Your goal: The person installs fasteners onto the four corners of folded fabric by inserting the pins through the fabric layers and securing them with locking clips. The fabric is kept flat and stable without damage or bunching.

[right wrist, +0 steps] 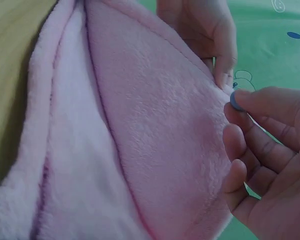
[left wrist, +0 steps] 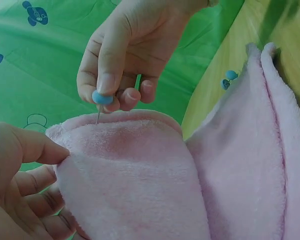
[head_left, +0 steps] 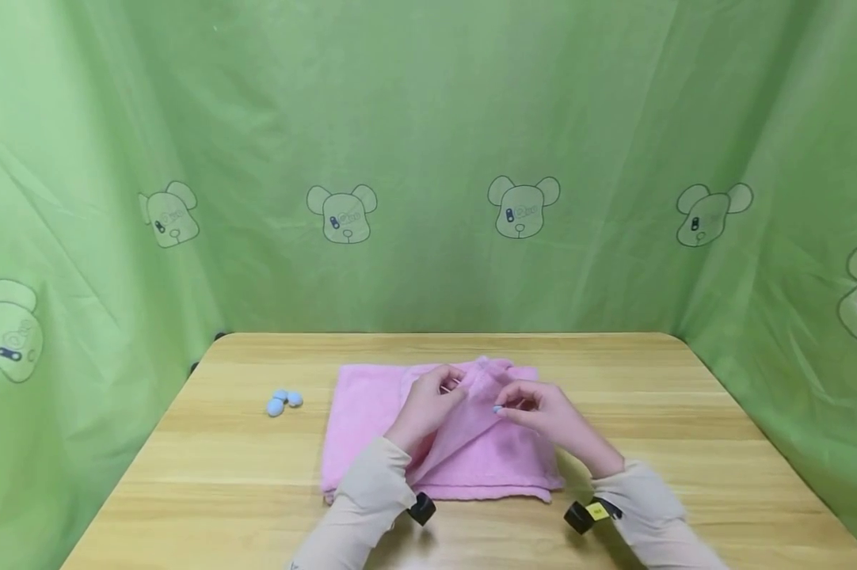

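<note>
A folded pink fleece cloth (head_left: pixel 367 419) lies on the table, with one corner lifted in the middle. My left hand (head_left: pixel 428 405) pinches the edge of that lifted part between thumb and fingers. Opposite it, my right hand (head_left: pixel 548 412) holds a pin with a round blue head (left wrist: pixel 102 98) between thumb and index finger. In the left wrist view the thin metal shaft points down, its tip right at the fleece near the seam. The other right fingers are loosely bent. In the right wrist view only the blue head shows, beside the cloth's edge.
Three blue round pieces (head_left: pixel 276 406) sit together on the wooden table (head_left: pixel 207 475), left of the cloth. Green curtains (head_left: pixel 428 103) printed with bear heads hang behind the table and on both sides. Each wrist carries a black camera (head_left: pixel 580 517).
</note>
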Tool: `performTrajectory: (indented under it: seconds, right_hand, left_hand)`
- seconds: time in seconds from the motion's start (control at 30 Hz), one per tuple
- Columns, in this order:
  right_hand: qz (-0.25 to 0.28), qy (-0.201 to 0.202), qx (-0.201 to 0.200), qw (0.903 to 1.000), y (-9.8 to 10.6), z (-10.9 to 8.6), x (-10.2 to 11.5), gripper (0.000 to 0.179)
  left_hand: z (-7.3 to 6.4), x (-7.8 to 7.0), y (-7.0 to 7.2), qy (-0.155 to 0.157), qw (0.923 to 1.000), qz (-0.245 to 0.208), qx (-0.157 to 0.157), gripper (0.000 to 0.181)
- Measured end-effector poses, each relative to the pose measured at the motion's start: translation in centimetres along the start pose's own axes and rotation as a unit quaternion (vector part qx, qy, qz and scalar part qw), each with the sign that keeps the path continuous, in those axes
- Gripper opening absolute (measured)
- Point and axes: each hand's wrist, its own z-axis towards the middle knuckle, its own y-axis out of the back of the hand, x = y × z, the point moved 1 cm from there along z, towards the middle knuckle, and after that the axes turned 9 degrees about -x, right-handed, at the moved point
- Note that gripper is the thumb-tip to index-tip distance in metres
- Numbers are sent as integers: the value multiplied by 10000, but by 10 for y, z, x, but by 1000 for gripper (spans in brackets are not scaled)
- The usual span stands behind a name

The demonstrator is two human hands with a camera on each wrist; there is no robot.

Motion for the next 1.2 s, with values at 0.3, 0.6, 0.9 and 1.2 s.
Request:
performTrajectory:
  seconds: [0.3,0.6,0.9,1.2]
  right_hand:
    - [59,-59,-184,9998,-5,1,-2,15]
    - [-23,129,-649,9978,-11,0,-3,14]
    - [-538,419,-1098,9916,-15,-2,-2,20]
    - [-684,346,-1241,9893,-14,-3,-5,72]
  left_hand:
    - [-2,-3,-3,90,9997,-109,182,19]
    - [-4,-7,-5,-128,9984,146,526,20]
    - [-7,-9,-8,-252,9970,181,714,18]
    - [-11,-12,-9,-283,9956,187,868,19]
